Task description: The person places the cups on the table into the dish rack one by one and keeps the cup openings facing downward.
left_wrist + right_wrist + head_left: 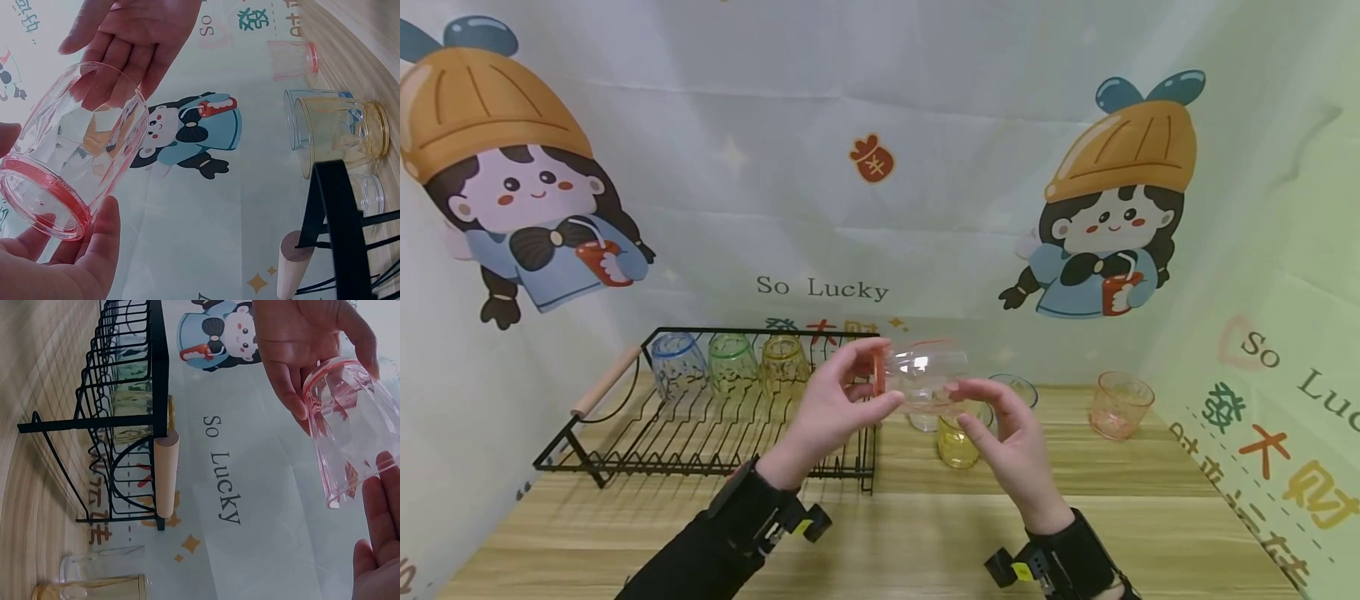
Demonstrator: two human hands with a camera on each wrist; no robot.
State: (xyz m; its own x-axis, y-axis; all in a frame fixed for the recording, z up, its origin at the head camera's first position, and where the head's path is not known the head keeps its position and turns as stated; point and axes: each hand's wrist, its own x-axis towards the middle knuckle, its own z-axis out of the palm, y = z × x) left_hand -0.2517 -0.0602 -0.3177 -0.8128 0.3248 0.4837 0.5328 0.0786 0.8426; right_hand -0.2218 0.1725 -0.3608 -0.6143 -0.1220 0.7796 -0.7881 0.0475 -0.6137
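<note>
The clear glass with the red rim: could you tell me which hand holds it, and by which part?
The left hand grips the glass at its red rim; the right hand touches its other end with straight fingers.

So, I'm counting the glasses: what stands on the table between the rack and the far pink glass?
Head view: a yellow glass and a clear one, partly hidden by the hands.

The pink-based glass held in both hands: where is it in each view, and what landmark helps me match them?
Head: pink-based glass at centre, lying sideways between left hand and right hand.
Left wrist: at left, pink base toward the camera.
Right wrist: at right edge, tilted.
Shared landmark: the black dish rack with its wooden handle.
</note>
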